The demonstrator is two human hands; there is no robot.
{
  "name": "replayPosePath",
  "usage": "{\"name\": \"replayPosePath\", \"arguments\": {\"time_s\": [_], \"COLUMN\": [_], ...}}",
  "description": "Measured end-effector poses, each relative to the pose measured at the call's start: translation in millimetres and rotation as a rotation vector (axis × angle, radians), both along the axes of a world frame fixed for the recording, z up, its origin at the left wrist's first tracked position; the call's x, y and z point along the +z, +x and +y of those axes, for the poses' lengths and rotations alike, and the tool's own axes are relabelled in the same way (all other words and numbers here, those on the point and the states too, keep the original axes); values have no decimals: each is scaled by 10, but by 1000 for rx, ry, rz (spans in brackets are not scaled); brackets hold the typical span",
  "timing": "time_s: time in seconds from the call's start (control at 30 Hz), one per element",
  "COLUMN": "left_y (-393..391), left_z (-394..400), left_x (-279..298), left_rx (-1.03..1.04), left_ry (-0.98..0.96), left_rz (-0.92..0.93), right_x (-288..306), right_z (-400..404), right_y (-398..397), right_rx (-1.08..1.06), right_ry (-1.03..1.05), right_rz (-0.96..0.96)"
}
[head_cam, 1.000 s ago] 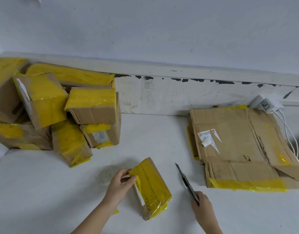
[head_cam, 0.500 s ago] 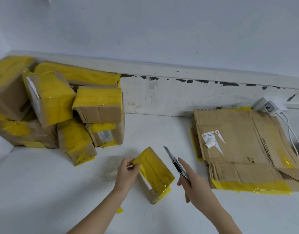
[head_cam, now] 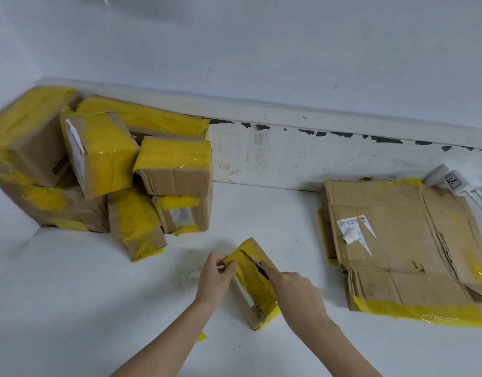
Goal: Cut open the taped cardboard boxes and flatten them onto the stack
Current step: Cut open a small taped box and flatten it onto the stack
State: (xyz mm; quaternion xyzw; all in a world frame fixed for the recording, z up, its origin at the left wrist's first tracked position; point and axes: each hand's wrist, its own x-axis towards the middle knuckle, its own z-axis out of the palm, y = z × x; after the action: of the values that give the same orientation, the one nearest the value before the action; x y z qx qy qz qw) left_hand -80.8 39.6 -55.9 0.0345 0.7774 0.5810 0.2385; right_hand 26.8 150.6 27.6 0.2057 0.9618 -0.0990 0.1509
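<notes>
Left hand [head_cam: 214, 278] gripped small yellow-taped cardboard box [head_cam: 254, 289], lower centre | right hand [head_cam: 294, 291] held utility knife [head_cam: 254, 261] on tape | risk: blade slipping toward left fingers.

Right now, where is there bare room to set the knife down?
Bare floor lies between the small box and the flattened stack, and in front of the pile of taped boxes. It is crowded at the pile and by the charger.

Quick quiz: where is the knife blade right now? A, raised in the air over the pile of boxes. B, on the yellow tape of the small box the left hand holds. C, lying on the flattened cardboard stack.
B: the right hand holds the knife with its blade on the small box, gripped by the left hand.
</notes>
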Motion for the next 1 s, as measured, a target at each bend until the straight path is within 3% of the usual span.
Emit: {"name": "replayPosePath", "arguments": {"time_s": [0.5,0.9,1.0], "left_y": [21,43,3], "left_z": [28,40,1], "left_x": [39,98,69], "left_rx": [-19,-74,-186], "left_ry": [-142,-174,-318], "left_rz": [97,63,239], "right_x": [127,239,233], "right_z": [-205,-88,-75], "right_y": [115,605,672], "right_rx": [103,163,160], "right_ry": [112,92,92], "right_rz": [-191,-328,-302]}}
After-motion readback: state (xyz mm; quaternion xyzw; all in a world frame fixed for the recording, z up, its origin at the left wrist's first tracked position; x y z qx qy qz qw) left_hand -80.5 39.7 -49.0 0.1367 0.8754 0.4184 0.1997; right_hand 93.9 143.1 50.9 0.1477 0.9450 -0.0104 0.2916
